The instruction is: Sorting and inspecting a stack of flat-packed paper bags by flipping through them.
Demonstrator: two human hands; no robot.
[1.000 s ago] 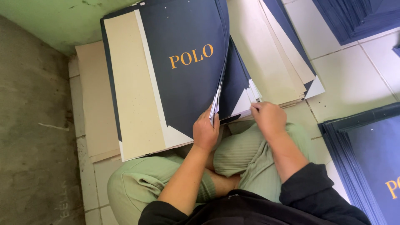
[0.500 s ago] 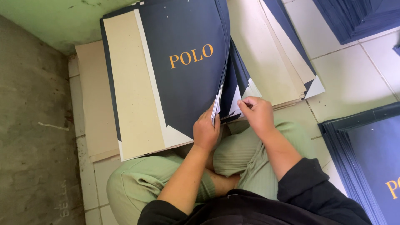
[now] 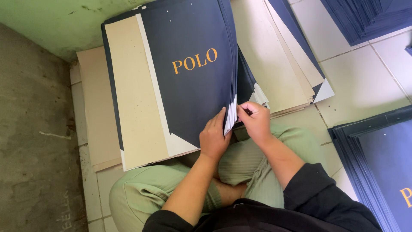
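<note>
Two hands work one stack of navy sheets (image 3: 189, 73); left hand (image 3: 214, 138) lies flat on it, grip open; right hand (image 3: 256, 121) pinches its corner edges.

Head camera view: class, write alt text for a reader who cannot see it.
A seated person's left hand presses on a stack of dark navy sheets while the right hand pinches its corner edges; more sheets lie on the tiled floor.

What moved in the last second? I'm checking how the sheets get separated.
The right hand slid left to the stack's corner, and its fingertips now pinch the sheet edges. The left hand stayed flat on the top sheet; the stack and the piles on the floor did not shift.
</note>
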